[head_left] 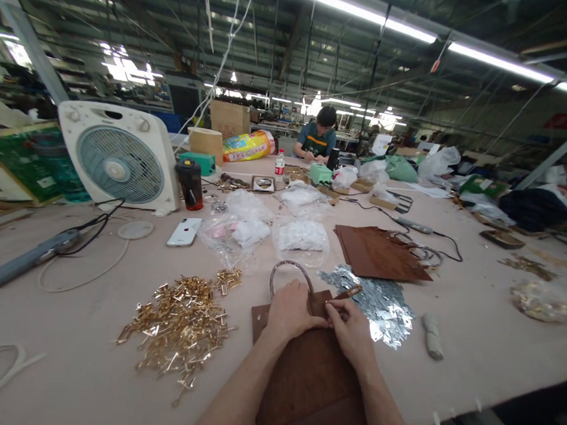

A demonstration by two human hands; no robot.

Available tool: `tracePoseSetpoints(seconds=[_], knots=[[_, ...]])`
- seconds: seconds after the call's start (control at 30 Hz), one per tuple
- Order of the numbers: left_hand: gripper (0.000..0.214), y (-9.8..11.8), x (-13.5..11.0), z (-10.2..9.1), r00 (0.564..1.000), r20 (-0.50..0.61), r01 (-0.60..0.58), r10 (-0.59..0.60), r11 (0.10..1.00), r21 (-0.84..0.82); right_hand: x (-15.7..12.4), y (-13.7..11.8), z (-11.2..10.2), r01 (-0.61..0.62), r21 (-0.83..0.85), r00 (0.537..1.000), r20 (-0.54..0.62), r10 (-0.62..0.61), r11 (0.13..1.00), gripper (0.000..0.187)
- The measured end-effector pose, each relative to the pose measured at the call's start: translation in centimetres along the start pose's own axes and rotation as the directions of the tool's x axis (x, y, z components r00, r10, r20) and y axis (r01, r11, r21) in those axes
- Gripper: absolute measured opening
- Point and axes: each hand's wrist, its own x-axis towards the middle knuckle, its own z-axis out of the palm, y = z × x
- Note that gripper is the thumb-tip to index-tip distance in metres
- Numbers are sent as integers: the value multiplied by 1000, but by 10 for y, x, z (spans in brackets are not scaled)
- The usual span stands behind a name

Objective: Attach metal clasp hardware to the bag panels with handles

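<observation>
A brown paper bag (305, 386) lies flat on the table in front of me. My left hand (290, 310) is closed on the bag's top edge, at the foot of its looped handle (287, 267). My right hand (350, 327) is pinched shut on a thin brown-handled tool (347, 293) held against the bag's top edge. A heap of gold metal clips (182, 323) lies to the left of the bag. To its right is a pile of silver metal pieces (379, 296).
A stack of brown bags (378, 251) lies behind the silver pile. Plastic packets (302, 236), a white phone (184, 232), a dark cup (191, 184) and a white fan (121, 156) stand farther back. A grey roll (432, 335) lies right. A person (320, 139) sits at the far end.
</observation>
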Motion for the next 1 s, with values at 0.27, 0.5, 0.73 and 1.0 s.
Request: tracePoseSetpoints(seconds=[0.27,0.5,0.73,1.0], knots=[[70,1,-1,-1,1000,17,-20,20,1000,-3,-3,4,6,2,-65,1000,-17,-4,998,36],[53,0,-2,-2,999,28,-32,32,999,-7,-6,-10,12,103,-219,992,-45,-116,970,32],[47,2,-2,-5,998,38,-39,41,999,-36,-11,-20,11,131,-244,988,-52,-148,961,26],[61,-2,-3,-6,999,5,-41,42,985,-169,-11,-29,3,124,-145,939,-302,-163,982,49]])
